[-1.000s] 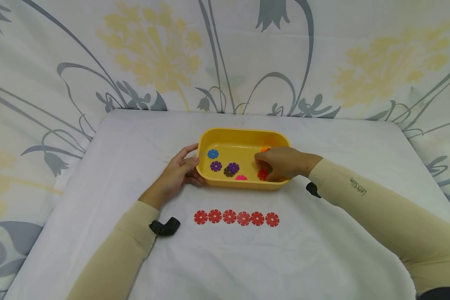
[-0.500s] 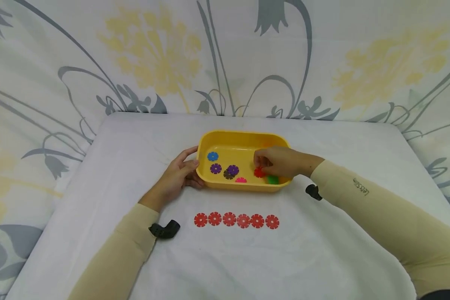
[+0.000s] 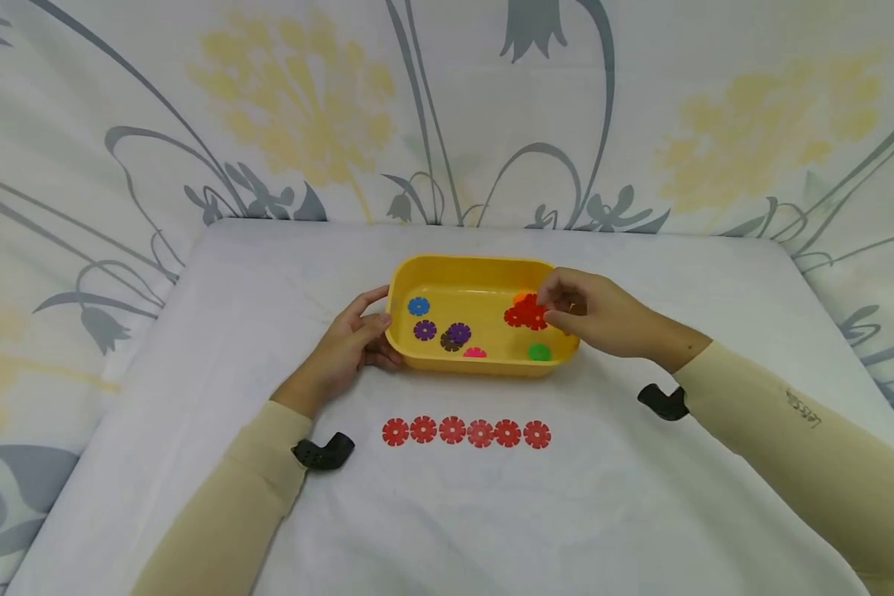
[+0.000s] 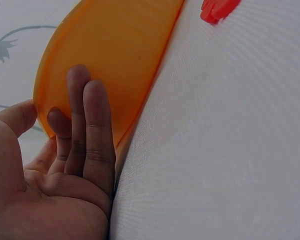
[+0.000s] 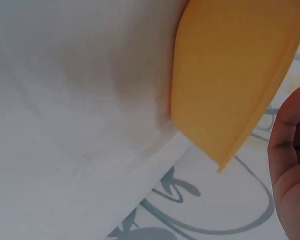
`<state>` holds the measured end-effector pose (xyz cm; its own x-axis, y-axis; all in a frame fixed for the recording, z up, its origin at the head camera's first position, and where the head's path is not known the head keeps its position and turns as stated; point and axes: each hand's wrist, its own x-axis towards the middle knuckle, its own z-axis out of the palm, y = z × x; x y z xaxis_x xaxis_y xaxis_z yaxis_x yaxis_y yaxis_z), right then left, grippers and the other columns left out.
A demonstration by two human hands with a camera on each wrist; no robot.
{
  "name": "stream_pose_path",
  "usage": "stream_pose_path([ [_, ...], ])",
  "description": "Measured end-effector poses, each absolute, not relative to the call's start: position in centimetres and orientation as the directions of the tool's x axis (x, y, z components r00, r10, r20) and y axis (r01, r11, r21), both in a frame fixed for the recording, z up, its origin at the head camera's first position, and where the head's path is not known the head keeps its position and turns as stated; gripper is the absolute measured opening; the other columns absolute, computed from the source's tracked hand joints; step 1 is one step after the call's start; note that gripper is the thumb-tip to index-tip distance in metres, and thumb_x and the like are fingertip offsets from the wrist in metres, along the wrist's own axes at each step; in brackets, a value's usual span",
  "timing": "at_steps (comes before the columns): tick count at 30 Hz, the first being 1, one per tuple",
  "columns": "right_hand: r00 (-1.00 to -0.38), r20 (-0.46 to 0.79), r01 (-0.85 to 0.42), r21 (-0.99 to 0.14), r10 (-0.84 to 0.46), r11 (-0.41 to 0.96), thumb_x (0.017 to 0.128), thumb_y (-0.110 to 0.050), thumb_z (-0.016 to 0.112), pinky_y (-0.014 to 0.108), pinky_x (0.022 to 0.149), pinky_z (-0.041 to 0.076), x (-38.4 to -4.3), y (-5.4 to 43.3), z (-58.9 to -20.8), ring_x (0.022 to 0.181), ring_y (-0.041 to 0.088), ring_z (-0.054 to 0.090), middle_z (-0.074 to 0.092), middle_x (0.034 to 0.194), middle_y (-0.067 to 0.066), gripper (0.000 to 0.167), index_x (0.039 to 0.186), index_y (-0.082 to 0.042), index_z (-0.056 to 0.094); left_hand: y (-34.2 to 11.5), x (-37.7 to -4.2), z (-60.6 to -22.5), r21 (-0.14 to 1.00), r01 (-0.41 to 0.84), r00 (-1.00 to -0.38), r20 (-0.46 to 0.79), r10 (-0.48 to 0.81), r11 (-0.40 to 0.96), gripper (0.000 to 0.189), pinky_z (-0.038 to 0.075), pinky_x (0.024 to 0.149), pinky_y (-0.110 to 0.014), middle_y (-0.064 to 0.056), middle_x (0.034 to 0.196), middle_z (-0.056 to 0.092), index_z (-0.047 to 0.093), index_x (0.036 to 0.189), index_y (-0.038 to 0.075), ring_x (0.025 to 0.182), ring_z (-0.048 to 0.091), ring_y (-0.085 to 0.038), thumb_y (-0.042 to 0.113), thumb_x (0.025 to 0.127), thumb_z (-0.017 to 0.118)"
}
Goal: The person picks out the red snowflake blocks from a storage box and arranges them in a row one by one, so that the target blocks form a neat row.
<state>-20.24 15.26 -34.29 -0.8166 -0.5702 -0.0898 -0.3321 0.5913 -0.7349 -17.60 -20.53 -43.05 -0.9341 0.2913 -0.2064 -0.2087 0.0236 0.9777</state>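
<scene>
In the head view a yellow plastic tray (image 3: 484, 364) sits near the middle of the table. My left hand (image 3: 346, 339) grips its left end, thumb at the rim and fingers along the outer wall, as the left wrist view shows. Over the right end, my right hand (image 3: 599, 314) has its thumb and fingertips round the edge of a red snowflake disc (image 3: 536, 318), which overlaps other red ones. A green disc (image 3: 540, 353) lies just below that hand. In the right wrist view its curled fingers are partly cut off at the edge.
Blue (image 3: 419, 306), purple (image 3: 425, 330), brown and pink discs lie in the tray's left and middle. In front, several red discs (image 3: 452, 430) form a row on the white cloth (image 3: 447, 513). A floral-patterned fabric (image 3: 305, 99) hangs behind.
My right hand has moved up and right from inside the tray to its right rim, uncovering the green disc and the red cluster. The left hand stays on the tray.
</scene>
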Motion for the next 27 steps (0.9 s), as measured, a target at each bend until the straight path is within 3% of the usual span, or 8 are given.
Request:
stream_pose_path([
  [5, -0.815, -0.095, -0.284, -0.794, -0.572, 0.537, 0.097, -0.007, 0.063, 0.022, 0.078, 0.058, -17.6, 16.5, -33.8, 0.092, 0.028, 0.06, 0.057, 0.101, 0.009, 0.012, 0.106, -0.007, 0.056, -20.4, -17.5, -43.1, 0.976, -0.216, -0.932, -0.218, 0.288, 0.041, 0.051, 0.062, 0.078, -0.035, -0.006, 0.095, 0.07, 0.031, 0.155, 0.032, 0.077, 0.071, -0.022, 0.034, 0.107, 0.046],
  [10, -0.804, -0.104, -0.271, -0.812, -0.585, 0.517, 0.096, -0.008, 0.064, 0.026, 0.073, 0.058, -15.3, 17.6, -34.1, 0.082, 0.024, 0.061, 0.06, 0.095, 0.007, 0.011, 0.104, -0.01, 0.057, -20.4, -17.5, -43.1, 0.976, -0.215, -0.935, -0.219, 0.28, 0.047, 0.051, 0.062, 0.079, -0.036, -0.007, 0.099, 0.07, 0.031, 0.155, 0.033, 0.078, 0.071, -0.022, 0.036, 0.106, 0.047],
  [19, -0.748, -0.16, -0.229, -0.849, -0.645, 0.476, 0.095, -0.007, 0.065, 0.024, 0.067, 0.056, -12.7, 19.2, -37.2, 0.075, 0.019, 0.06, 0.06, 0.088, 0.005, 0.01, 0.102, -0.01, 0.058, -20.5, -17.6, -42.9, 0.974, -0.223, -0.931, -0.227, 0.286, 0.045, 0.051, 0.063, 0.079, -0.036, -0.007, 0.097, 0.07, 0.03, 0.156, 0.032, 0.077, 0.071, -0.02, 0.034, 0.107, 0.045],
  [27, -0.767, -0.233, -0.223, -0.777, -0.598, 0.588, 0.092, -0.008, 0.068, 0.019, 0.071, 0.054, -12.4, 20.0, -39.9, 0.08, 0.014, 0.059, 0.062, 0.088, 0.0, 0.013, 0.099, -0.014, 0.06, -20.3, -17.7, -42.6, 0.974, -0.224, -0.933, -0.227, 0.278, 0.045, 0.051, 0.063, 0.079, -0.036, -0.007, 0.102, 0.071, 0.03, 0.155, 0.033, 0.077, 0.071, -0.02, 0.035, 0.107, 0.046],
])
